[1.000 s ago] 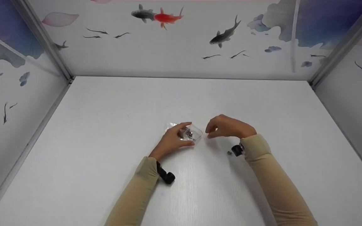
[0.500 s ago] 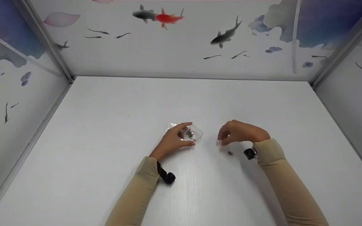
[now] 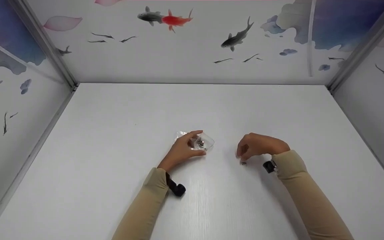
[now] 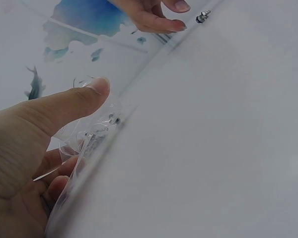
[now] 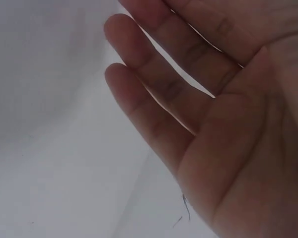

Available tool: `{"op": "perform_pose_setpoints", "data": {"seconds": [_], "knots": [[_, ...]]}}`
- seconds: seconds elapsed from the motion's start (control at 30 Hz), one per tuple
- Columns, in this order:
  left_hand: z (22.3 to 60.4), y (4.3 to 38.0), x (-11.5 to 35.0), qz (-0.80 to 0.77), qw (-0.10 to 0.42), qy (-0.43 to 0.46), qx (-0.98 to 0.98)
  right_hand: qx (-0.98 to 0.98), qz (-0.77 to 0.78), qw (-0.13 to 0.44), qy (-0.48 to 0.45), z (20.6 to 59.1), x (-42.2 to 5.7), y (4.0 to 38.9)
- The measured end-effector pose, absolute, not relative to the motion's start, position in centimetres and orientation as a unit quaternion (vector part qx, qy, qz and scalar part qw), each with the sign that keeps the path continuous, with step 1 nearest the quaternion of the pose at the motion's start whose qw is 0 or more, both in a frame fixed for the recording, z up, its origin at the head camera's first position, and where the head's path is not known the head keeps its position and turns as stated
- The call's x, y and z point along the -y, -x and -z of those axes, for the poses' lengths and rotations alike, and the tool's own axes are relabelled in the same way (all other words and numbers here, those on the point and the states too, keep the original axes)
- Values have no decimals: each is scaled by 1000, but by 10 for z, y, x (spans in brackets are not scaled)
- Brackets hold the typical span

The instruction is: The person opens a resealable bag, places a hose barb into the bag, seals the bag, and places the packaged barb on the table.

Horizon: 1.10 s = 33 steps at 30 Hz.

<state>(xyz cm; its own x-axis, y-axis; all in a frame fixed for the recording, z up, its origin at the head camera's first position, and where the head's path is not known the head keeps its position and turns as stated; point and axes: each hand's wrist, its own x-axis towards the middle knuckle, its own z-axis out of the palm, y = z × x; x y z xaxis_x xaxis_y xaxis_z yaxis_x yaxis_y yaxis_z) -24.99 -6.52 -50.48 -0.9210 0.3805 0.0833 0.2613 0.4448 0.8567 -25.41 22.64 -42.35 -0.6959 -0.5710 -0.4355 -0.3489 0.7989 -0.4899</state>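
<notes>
My left hand [image 3: 182, 148] holds a clear plastic bag [image 3: 208, 140] on the table, thumb on the near side and fingers curled round the far side. Its mouth is spread toward the right. Several small shiny metal pieces [image 3: 201, 143] lie inside it. My right hand [image 3: 260, 145] is bent down over the table to the right, its fingertips close above a small bolt-like metal piece [image 4: 202, 17]. In the left wrist view the right thumb and finger stand apart beside that piece. The right wrist view shows the other fingers loosely bent and the palm bare.
The white table [image 3: 192, 206] is bordered at the back by a panel [image 3: 192, 60] printed with fish and leaves. Similar side panels stand left and right, with grey metal posts [image 3: 348, 56] at the corners. Each wrist wears a black camera [image 3: 178, 190].
My right hand has moved from beside the bag's mouth to the right and nearer, down to the small metal piece. My left hand and the bag have stayed in place.
</notes>
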Motion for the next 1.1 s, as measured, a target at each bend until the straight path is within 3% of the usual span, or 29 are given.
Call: {"op": "perform_pose_setpoints", "data": {"seconds": [0.47, 0.8, 1.1], "knots": [[506, 251, 65, -497, 65, -187, -845, -904, 201, 287, 247, 431, -224, 252], [506, 251, 66, -496, 65, -189, -845, -915, 193, 209, 285, 442, -223, 256], [505, 250, 66, -495, 64, -190, -845, -915, 204, 205, 281, 442, -223, 257]]}}
